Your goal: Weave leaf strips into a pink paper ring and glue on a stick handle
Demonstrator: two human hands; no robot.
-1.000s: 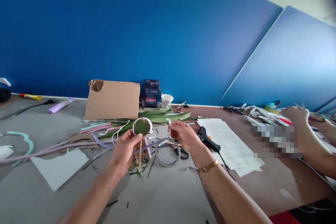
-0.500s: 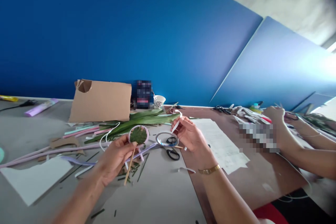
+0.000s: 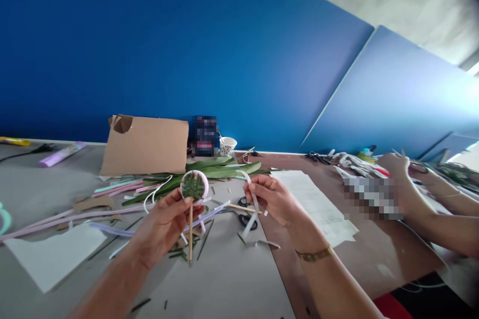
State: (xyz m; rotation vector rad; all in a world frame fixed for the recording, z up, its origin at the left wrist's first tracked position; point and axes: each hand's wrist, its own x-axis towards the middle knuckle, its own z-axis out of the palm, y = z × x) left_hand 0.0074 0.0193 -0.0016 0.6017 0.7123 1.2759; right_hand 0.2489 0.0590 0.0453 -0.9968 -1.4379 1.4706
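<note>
Upright in my left hand (image 3: pixel 160 224) is a small round fan (image 3: pixel 193 186), its pale pink ring framing a woven green leaf face. My thumb and fingers close on its wooden stick (image 3: pixel 190 239) just below the ring. To the right, my right hand (image 3: pixel 275 199) pinches a thin whitish strip (image 3: pixel 254 198), which curls over at the top and dangles below the fingers. Beneath that strip lie black scissors (image 3: pixel 247 222), partly covered, and another wooden stick (image 3: pixel 241 207). Cut leaf bits (image 3: pixel 177 254) lie on the table under the fan.
A cardboard piece (image 3: pixel 145 147) leans on the blue partition (image 3: pixel 187 50) beside a paper cup (image 3: pixel 227 146). Long green leaves (image 3: pixel 224 169), coloured strips (image 3: pixel 41 223) and white paper (image 3: pixel 56 254) lie around. Printed sheets (image 3: pixel 310 204) are at right, near another person's hands (image 3: pixel 392 164).
The fan has turned more upright and its stick now points straight down. The whitish strip, looped into a ring before, now hangs loose from my right hand.
</note>
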